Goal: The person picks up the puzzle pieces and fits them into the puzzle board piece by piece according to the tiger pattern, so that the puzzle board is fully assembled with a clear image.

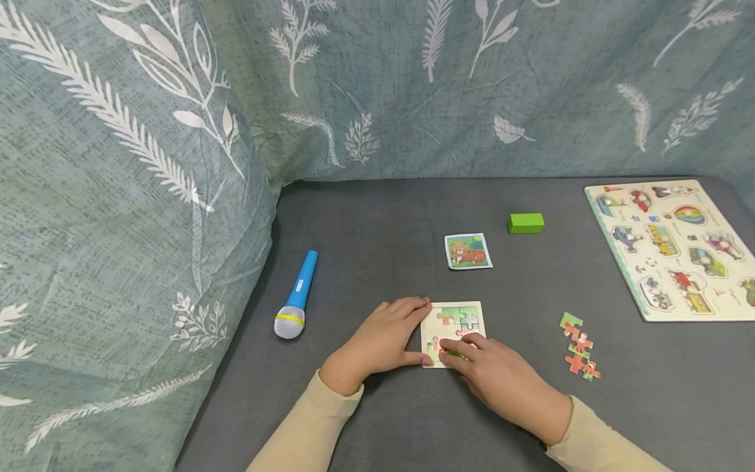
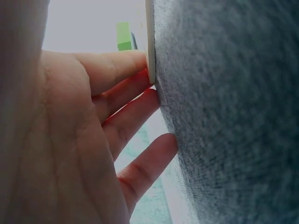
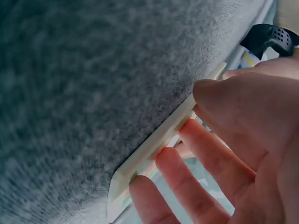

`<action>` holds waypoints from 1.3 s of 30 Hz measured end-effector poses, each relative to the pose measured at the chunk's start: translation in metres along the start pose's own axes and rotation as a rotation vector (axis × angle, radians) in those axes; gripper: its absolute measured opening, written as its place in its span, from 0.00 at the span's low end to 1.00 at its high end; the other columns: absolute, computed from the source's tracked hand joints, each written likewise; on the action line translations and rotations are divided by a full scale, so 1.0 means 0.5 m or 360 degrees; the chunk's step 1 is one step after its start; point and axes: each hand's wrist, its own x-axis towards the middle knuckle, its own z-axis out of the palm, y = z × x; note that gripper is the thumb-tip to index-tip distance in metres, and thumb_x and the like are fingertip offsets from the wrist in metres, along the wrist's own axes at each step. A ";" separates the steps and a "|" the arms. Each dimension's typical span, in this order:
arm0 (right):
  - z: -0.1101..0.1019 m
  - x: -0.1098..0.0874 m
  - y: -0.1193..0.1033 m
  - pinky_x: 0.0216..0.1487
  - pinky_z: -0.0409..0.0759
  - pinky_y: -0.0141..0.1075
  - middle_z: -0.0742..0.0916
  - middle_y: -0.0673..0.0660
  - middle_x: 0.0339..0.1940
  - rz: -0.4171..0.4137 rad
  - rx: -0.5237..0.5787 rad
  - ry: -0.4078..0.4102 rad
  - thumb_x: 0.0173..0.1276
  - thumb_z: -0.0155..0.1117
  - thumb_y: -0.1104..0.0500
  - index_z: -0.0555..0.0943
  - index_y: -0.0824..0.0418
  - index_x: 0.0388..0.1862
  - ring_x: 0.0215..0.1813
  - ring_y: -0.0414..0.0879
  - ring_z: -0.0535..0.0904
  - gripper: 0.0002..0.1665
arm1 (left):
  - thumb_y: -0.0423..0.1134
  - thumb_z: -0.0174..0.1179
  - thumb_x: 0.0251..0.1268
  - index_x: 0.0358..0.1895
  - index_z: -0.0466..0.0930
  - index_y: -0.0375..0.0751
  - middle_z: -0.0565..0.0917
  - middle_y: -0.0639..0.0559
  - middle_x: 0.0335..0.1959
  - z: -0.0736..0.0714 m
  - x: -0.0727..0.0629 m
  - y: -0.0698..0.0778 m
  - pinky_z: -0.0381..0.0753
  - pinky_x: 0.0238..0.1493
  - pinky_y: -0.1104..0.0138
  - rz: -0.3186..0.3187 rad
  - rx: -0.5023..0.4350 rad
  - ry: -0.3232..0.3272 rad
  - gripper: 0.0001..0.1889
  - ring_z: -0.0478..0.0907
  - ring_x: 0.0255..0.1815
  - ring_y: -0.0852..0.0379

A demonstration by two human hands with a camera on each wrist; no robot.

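Note:
A small wooden jigsaw tray (image 1: 454,305) lies on the dark cloth, partly filled with green and orange pieces. My left hand (image 1: 377,337) steadies its left side, thumb at the near corner and index finger at the far corner. In the left wrist view, fairly straight fingers (image 2: 135,114) touch the tray's edge and the cloth. My right hand (image 1: 501,377) reaches over the near right part, its fingertips pressing on the pieces inside. The right wrist view shows these extended fingers (image 3: 180,182) on the tray's face, with the thumb by its edge. The right hand hides part of the picture.
Several loose jigsaw pieces (image 1: 580,347) lie right of the tray. Behind it are a tiger picture card (image 1: 468,252) and a green block (image 1: 525,223). A blue toy microphone (image 1: 297,295) lies left, a large peg puzzle board (image 1: 678,255) far right. A patterned curtain (image 1: 377,85) borders the back.

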 end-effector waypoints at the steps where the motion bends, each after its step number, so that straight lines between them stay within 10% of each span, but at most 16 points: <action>1: 0.000 0.002 -0.001 0.53 0.84 0.47 0.84 0.51 0.67 0.0009 0.0003 -0.0002 0.65 0.79 0.59 0.86 0.53 0.63 0.62 0.51 0.80 0.26 | 0.66 0.71 0.62 0.81 0.65 0.42 0.66 0.49 0.80 -0.001 0.001 0.000 0.69 0.72 0.51 -0.0004 0.0008 0.0002 0.50 0.62 0.80 0.50; 11: 0.007 0.009 -0.007 0.58 0.81 0.46 0.84 0.50 0.61 -0.0030 -0.0052 0.0026 0.61 0.82 0.55 0.87 0.56 0.60 0.57 0.50 0.79 0.27 | 0.67 0.71 0.60 0.81 0.64 0.42 0.66 0.49 0.80 0.000 0.001 -0.001 0.68 0.72 0.51 -0.0005 0.0007 0.0006 0.52 0.62 0.80 0.51; 19: -0.010 0.001 0.007 0.63 0.79 0.51 0.84 0.55 0.60 0.0066 0.0280 0.0147 0.63 0.81 0.59 0.85 0.56 0.62 0.62 0.53 0.80 0.28 | 0.65 0.72 0.60 0.81 0.64 0.42 0.66 0.49 0.80 -0.003 -0.003 0.002 0.67 0.73 0.50 -0.0028 -0.0044 -0.0013 0.51 0.61 0.80 0.51; 25: -0.052 -0.049 0.088 0.50 0.82 0.58 0.88 0.59 0.52 0.0455 0.0218 0.0409 0.59 0.81 0.65 0.88 0.63 0.55 0.51 0.59 0.85 0.23 | 0.65 0.73 0.60 0.81 0.64 0.41 0.65 0.49 0.81 -0.006 -0.003 0.004 0.66 0.73 0.51 -0.0034 -0.0052 -0.0028 0.52 0.60 0.81 0.51; 32: -0.095 -0.121 0.186 0.40 0.81 0.62 0.83 0.73 0.53 0.1107 0.0179 -0.0014 0.63 0.81 0.59 0.83 0.70 0.61 0.47 0.69 0.82 0.30 | 0.65 0.73 0.60 0.81 0.64 0.41 0.65 0.49 0.81 -0.005 -0.004 0.002 0.66 0.73 0.51 -0.0031 -0.0038 -0.0020 0.52 0.60 0.81 0.50; 39: -0.092 -0.145 0.215 0.34 0.82 0.59 0.83 0.72 0.47 0.1234 0.0262 -0.0106 0.62 0.82 0.56 0.84 0.71 0.59 0.40 0.65 0.84 0.30 | 0.66 0.73 0.60 0.81 0.64 0.41 0.65 0.49 0.81 -0.003 -0.001 0.003 0.66 0.73 0.51 -0.0026 -0.0044 -0.0023 0.52 0.60 0.81 0.50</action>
